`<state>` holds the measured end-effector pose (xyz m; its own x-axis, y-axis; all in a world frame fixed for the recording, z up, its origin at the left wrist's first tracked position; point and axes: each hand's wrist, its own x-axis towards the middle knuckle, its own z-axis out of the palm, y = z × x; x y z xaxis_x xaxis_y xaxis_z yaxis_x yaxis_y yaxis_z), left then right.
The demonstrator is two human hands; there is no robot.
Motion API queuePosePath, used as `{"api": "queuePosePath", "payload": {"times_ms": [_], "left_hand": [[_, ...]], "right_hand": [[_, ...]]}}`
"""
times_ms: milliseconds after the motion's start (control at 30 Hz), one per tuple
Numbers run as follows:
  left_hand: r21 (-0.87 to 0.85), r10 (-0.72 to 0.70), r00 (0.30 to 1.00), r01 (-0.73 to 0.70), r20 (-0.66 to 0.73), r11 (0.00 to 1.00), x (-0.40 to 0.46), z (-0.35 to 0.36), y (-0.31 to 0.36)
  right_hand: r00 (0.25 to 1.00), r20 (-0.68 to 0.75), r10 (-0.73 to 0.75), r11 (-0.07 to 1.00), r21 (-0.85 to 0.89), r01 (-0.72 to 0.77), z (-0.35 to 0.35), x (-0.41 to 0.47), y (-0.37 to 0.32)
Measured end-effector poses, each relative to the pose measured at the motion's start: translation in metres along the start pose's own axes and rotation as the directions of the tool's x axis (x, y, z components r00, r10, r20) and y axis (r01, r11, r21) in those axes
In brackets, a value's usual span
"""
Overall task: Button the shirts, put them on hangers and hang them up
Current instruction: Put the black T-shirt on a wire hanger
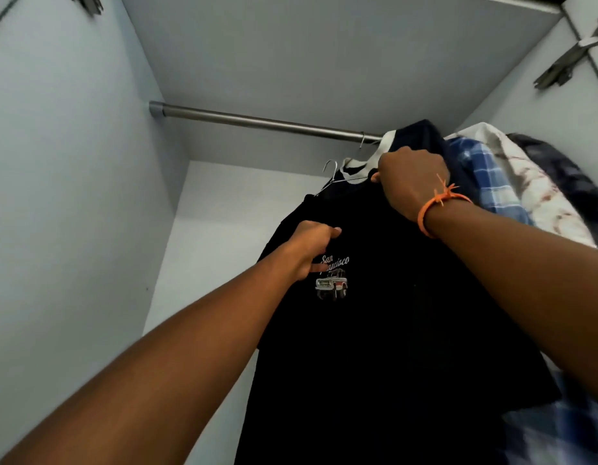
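A black shirt (384, 330) with a white collar and a small truck print hangs on a wire hanger (331, 177) held just below the metal closet rod (257, 121). The hanger's hook is off the rod. My right hand (411, 182), with an orange wrist band, grips the shirt at the collar and right shoulder. My left hand (311, 250) grips the shirt's chest fabric next to the print, thumb pointing right. Whether the shirt's buttons are done is hidden.
Another hanger hook (362, 139) sits on the rod behind my right hand. To the right hang a blue plaid shirt (485, 176), a white patterned one (532, 193) and a dark one (566, 182). Closet walls stand on both sides. Bare rod runs to the left.
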<state>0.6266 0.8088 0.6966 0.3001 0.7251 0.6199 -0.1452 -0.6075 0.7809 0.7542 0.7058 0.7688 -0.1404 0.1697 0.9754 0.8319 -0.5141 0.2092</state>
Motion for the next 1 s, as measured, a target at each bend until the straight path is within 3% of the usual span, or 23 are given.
{"api": "queuePosePath", "payload": {"times_ms": [400,567,700,867,1000], "left_hand": [[0.010,0.197,0.977,-0.199,0.078,0.980,0.115,-0.027,0.003],[0.004,0.250,0.966,-0.251,0.065,0.968,0.134,-0.033,0.015],[-0.002,0.259,0.964,-0.259,0.066,0.966,0.144,-0.032,0.019],[0.025,0.243,0.968,-0.245,0.059,0.969,0.142,-0.033,0.020],[0.051,0.256,0.967,-0.256,0.013,0.965,0.131,-0.037,0.018]], "right_hand": [[0.978,-0.189,0.086,0.983,-0.147,-0.114,0.054,0.100,-0.015],[0.972,-0.188,0.144,0.971,-0.163,-0.176,0.063,0.124,-0.012],[0.982,-0.134,0.136,0.971,-0.181,-0.159,0.067,0.139,-0.025],[0.992,-0.124,0.002,0.981,-0.194,-0.026,0.064,0.141,-0.033],[0.979,-0.195,0.052,0.990,-0.115,-0.075,0.054,0.131,-0.036]]}}
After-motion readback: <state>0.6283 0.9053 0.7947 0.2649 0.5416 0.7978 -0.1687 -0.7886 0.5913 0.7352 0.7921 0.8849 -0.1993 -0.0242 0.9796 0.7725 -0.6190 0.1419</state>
